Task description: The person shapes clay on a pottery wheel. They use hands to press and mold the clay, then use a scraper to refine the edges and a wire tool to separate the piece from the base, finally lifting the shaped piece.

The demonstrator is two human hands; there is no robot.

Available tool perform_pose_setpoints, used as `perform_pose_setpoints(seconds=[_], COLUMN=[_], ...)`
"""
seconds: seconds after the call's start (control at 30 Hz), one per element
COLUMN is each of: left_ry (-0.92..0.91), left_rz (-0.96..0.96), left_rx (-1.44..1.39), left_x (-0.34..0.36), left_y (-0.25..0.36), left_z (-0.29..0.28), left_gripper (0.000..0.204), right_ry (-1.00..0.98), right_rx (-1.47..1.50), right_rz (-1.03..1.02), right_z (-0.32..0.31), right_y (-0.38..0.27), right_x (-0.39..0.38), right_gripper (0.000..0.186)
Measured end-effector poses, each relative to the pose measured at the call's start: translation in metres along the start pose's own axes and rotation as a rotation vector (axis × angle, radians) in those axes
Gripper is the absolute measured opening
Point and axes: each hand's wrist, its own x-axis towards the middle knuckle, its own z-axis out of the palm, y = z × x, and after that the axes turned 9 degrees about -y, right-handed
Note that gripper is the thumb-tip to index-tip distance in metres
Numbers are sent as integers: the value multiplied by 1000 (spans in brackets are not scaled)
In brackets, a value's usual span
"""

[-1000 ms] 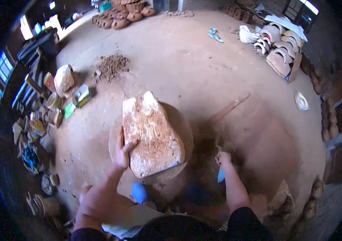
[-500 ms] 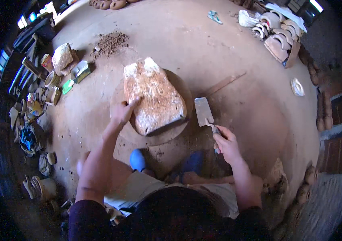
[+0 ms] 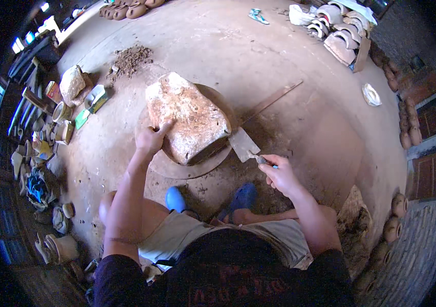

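A heavy-looking block [image 3: 190, 115], white at the edges and stained reddish brown on top, lies on a round disc [image 3: 177, 169] on the floor before me. My left hand [image 3: 150, 140] grips its left edge, thumb over the top; the other fingers are partly hidden at the side. In my right hand [image 3: 278, 173] is a trowel [image 3: 243, 145], its handle wrapped by my fingers. The trowel's flat metal blade points up and left, its end at the block's right lower edge. Whether blade and block touch, I cannot tell.
A flat strip [image 3: 271, 104] lies beyond the trowel. Crumbled clay [image 3: 132, 60] is heaped farther off. Pots, tubs and a pale rock [image 3: 72, 84] line the left side; curved clay pieces [image 3: 343, 38] are stacked far right. My blue shoes [image 3: 243, 196] are close below the disc.
The trowel has swung from upright to a leftward slant and come in to the block's right edge. My left hand stays on the block. The whole view has shifted slightly.
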Motion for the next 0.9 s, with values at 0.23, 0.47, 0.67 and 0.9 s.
perform_pose_setpoints(seconds=[0.23,0.47,0.67,0.9], left_ry=[58,67,82,32], left_rz=[-13,-15,-55,33], left_rx=[82,-61,-54,-339], left_x=[-6,-21,-47,-51], left_y=[3,15,44,42], left_z=[4,2,-1,3], left_gripper=[100,93,82,74], right_ry=[-91,-243,-189,-88], right_rx=[-39,143,-314,-889], right_rz=[127,256,228,27], right_z=[-5,-22,-10,-9], right_y=[-22,-38,-36,-48], right_x=[20,38,44,48], right_gripper=[38,27,37,37])
